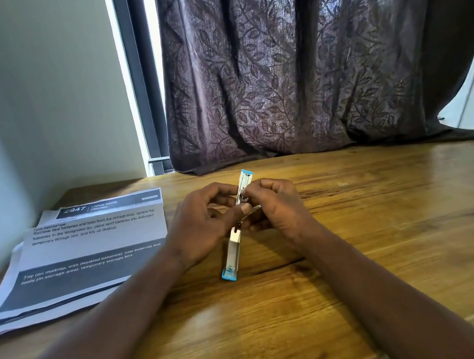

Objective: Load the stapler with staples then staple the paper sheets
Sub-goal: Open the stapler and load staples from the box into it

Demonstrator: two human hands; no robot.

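Observation:
A small silver stapler (234, 251) with blue ends is swung fully open into one long line above the wooden table (360, 222). Its near end rests close to the tabletop and its far blue tip (246, 174) points up and away. My left hand (202, 225) grips the stapler at its middle hinge. My right hand (277, 204) pinches a thin silver strip of staples (253, 209) against the stapler's open channel. The printed paper sheets (86, 253) lie in a loose stack to the left, apart from both hands.
A dark leaf-patterned curtain (303, 60) hangs behind the table and drapes onto its back edge. A pale wall (16, 105) closes off the left side. The table's front edge runs along the lower right. A tiny pale scrap (342, 183) lies on the wood at right.

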